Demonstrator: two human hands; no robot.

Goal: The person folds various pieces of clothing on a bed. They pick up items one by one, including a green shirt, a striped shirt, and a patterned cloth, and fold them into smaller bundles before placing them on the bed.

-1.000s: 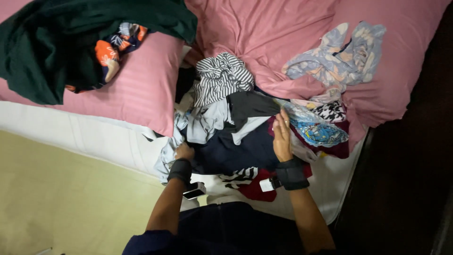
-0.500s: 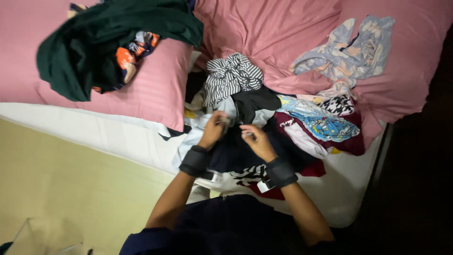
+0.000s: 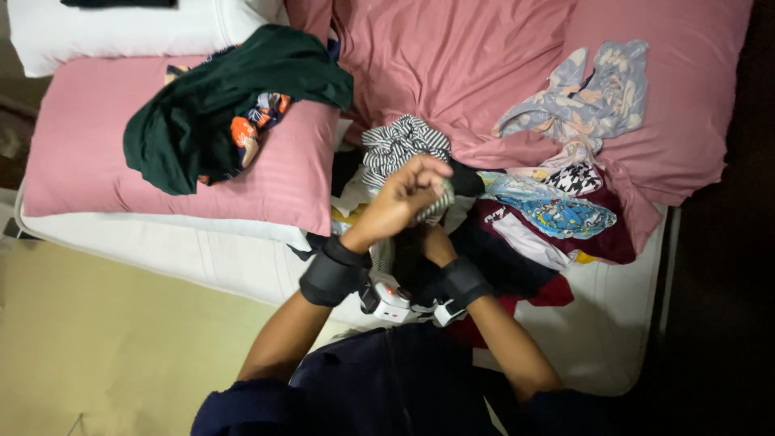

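Head view: left hand (image 3: pixel 404 192) raised over clothes pile (image 3: pixel 517 234) on bed (image 3: pixel 452 73), clenched on striped cloth (image 3: pixel 440 200). Right hand (image 3: pixel 433 244) below it, mostly hidden; grip could not be told. Better: lift cloth clear, avoid snagging neighbours.

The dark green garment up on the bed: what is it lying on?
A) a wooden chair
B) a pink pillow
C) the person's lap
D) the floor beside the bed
B: the dark green garment is spread across the pink pillow, with an orange patterned cloth tucked under it, well away from the left hand.
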